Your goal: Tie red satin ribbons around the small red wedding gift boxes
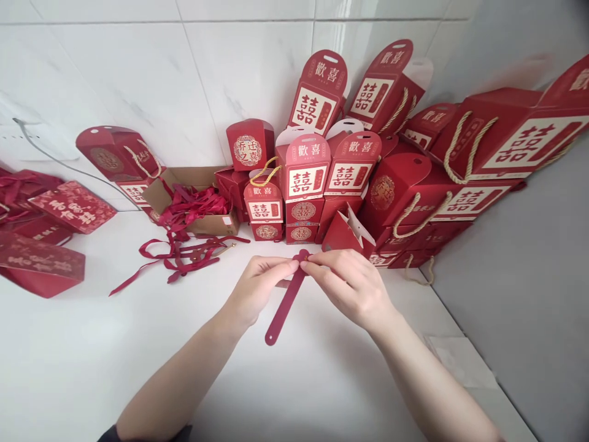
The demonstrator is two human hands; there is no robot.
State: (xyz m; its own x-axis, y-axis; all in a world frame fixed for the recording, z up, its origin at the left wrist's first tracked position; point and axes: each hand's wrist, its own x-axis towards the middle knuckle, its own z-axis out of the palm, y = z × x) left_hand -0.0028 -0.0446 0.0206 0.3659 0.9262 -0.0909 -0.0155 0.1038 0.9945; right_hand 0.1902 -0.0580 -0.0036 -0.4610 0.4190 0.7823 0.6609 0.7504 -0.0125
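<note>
A dark red strap with a rounded end and a small hole hangs down between my hands above the white table. Its upper end is pinched by my left hand, thumb on top. My right hand is closed on the same upper end, fingertips meeting my left thumb. A small gold-coloured fitting seems to sit between the fingertips, mostly hidden. Left of my hands, several similar red straps and ribbons lie in a loose heap on the table.
A cardboard box of red ribbons stands behind the heap. Red gift boxes are stacked along the tiled wall, with rope-handled ones at the right by a grey panel. More red boxes lie at the far left. A cable runs along the wall.
</note>
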